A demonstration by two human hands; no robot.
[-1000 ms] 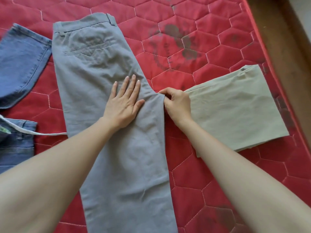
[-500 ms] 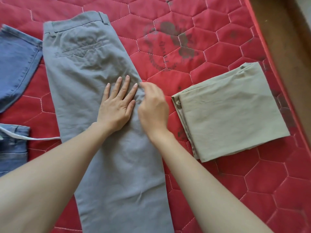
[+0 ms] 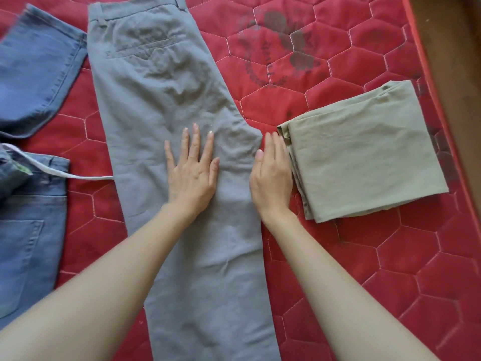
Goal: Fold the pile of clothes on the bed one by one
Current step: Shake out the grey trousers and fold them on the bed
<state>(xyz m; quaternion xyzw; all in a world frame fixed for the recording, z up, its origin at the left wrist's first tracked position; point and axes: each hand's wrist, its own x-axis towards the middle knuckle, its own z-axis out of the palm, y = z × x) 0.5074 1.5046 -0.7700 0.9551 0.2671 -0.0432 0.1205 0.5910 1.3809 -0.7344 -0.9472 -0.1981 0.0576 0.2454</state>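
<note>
Grey trousers (image 3: 166, 95) lie folded lengthwise down the middle of the red quilted bed (image 3: 325, 79), waistband at the far end. My left hand (image 3: 192, 173) presses flat on them near the crotch, fingers spread. My right hand (image 3: 270, 175) lies with straight fingers along the trousers' right edge, between them and a folded khaki garment (image 3: 369, 152) that sits to the right. Blue jeans (image 3: 33, 74) lie at the far left, and another denim piece (image 3: 28, 230) with a white drawstring (image 3: 78, 175) lies below them.
The bed's right edge (image 3: 440, 126) runs beside a brown wooden floor strip (image 3: 458, 61). A faded dark print (image 3: 283, 43) marks the quilt beyond the khaki garment. Bare red quilt shows at the lower right.
My right hand let go of the pinched crotch fabric, swept onto the trousers beside my left hand, then slid back to their right edge with fingers straight. My left hand stayed pressed flat.
</note>
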